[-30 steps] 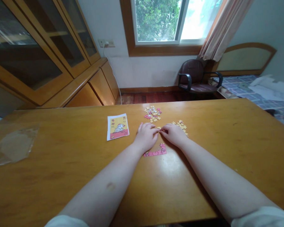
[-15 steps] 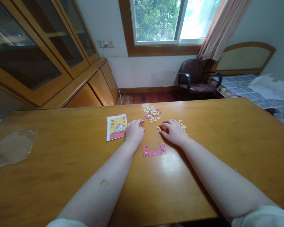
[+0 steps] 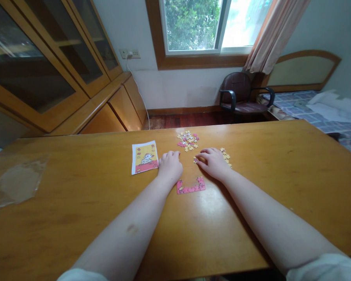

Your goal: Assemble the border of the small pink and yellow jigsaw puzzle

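on a broad, glossy honey-wood counter (image 3: 266, 183), two bare forearms stretched forward from white sleeves. left hand (image 3: 170, 166) knuckles-up, just right of a small printed picture card (image 3: 144, 157) and just beyond the near end of a joined l-shaped pink puzzle section (image 3: 191, 186); grip curled under the palm, cannot tell whether closed on a piece. right hand (image 3: 214, 163) low over the wood, fingertips touching a small yellow piece (image 3: 196, 159); cannot tell whether that grip pinches it or only presses it. at the far side of that hand, a little scatter of yellow pieces (image 3: 226, 155); farther back and apart, a loose heap of pink and yellow pieces (image 3: 187, 140). far left on the counter, a crumpled clear plastic bag (image 3: 16, 181). beyond the counter: glass-fronted wooden cabinets (image 3: 46, 70) along the left wall, a wood-framed window (image 3: 197, 25) full of green leaves, a pale curtain (image 3: 273, 35), a dark armchair (image 3: 241, 93) on red-brown floorboards, a bed (image 3: 324, 111) with a checked cover at right.
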Tool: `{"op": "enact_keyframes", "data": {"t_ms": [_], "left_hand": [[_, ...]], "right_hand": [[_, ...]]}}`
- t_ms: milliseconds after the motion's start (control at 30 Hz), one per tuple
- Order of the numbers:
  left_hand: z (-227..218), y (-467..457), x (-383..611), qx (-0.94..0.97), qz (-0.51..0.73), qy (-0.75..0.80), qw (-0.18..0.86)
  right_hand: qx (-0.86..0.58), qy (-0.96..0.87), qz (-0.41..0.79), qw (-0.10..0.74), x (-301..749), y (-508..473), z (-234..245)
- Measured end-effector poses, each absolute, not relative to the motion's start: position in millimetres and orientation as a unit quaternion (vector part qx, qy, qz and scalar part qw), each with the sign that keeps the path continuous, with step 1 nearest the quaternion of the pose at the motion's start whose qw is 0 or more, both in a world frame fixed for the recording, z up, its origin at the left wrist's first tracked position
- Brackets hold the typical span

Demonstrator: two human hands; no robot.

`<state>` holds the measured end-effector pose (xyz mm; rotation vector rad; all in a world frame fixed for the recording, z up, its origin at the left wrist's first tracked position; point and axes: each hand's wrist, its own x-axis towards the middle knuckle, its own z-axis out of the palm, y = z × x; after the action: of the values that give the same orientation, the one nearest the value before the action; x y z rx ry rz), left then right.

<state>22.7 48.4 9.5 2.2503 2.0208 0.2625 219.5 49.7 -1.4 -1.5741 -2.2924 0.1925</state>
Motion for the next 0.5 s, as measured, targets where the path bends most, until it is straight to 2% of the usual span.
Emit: {"op": "enact_keyframes", "data": {"t_ms": [500], "left_hand": [[7.6,51.3,23.0,0.735,0.085,0.67,0.057]], "right_hand": [[-0.56,-0.804,0.053,0.193,220.7,51.4,-6.9]]}}
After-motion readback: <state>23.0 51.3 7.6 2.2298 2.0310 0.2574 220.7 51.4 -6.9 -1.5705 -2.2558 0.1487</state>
